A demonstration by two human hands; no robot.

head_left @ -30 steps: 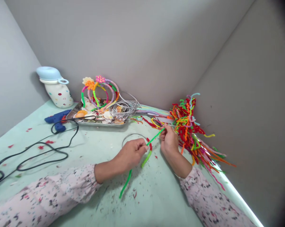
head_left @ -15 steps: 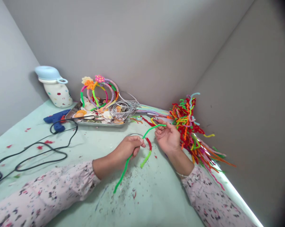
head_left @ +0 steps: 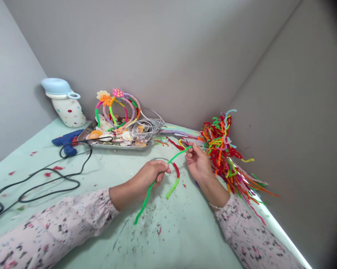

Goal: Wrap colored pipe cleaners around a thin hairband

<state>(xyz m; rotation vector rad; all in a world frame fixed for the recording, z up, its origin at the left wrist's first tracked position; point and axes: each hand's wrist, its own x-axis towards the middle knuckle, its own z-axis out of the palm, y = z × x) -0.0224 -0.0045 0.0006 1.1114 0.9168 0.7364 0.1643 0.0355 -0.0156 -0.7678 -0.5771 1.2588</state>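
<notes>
A green pipe cleaner [head_left: 143,206] runs through the closed fingers of my left hand [head_left: 153,173], its loose tail hanging toward me. My right hand [head_left: 197,160] pinches the other end, and the stretch between the hands is nearly straight. Beside my left fingers is a curved grey wire hoop [head_left: 160,159], wrapped in red and then light green [head_left: 172,188] at its right side. Part of the hoop is hidden behind my left hand, so I cannot tell whether the fingers also grip it.
A metal tray [head_left: 120,147] holds shells, coiled grey wire [head_left: 146,127] and finished flowered headbands [head_left: 118,102]. Left of it are a blue glue gun [head_left: 69,141] with a black cord [head_left: 45,170] and a white bottle [head_left: 69,110]. Many pipe cleaners [head_left: 220,145] pile up at right.
My right fingers have closed on the end of the green pipe cleaner, which lay across the open hand before. The bowed stretch between the hands has straightened.
</notes>
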